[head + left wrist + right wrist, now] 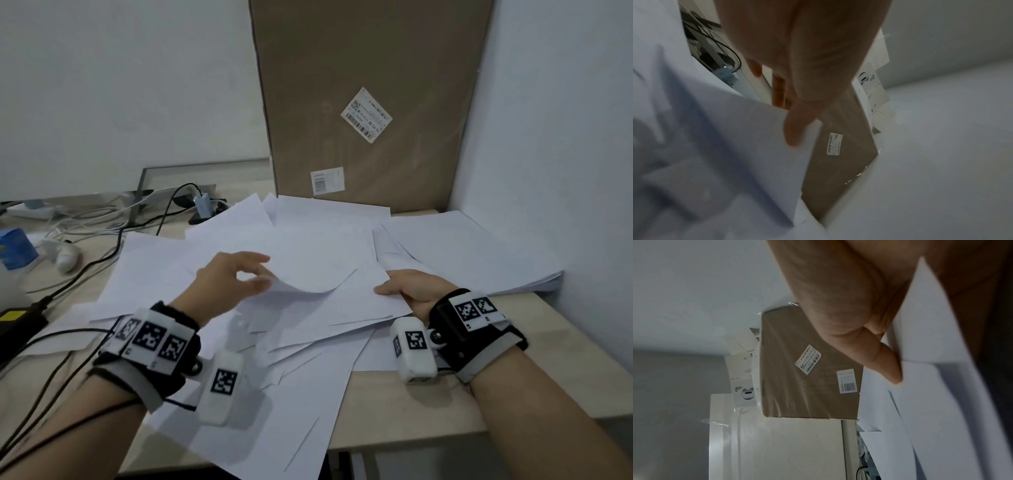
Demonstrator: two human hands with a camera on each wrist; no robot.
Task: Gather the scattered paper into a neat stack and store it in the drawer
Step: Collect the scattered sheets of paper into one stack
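A tall brown cardboard box, wrapped in clear film and carrying two barcode labels, stands against the wall at the back of the pale wooden counter. In front of it white paper sheets lie scattered at all angles across most of the counter, some hanging over the near edge. At the right, against the side wall, a thicker pile of sheets already lies roughly together. Black and white cables tangle at the left, near a blue carton and a white controller.

No drawer shows in any view.

The step in hand looks like the gathering, early on: most sheets are still loose. One top sheet is raised off the heap, bowed in the middle. The left hand pinches its left edge between thumb and fingers, so that grip is closed on paper. The right hand holds the sheet's right edge, thumb on top and fingers underneath, as the right wrist view confirms.

The next move probably calls for carrying this sheet onto the pile at the right, or drawing more sheets under it, keeping edges aligned. Thin paper bends and slides easily, so a light, even hold on both sides seems wise.
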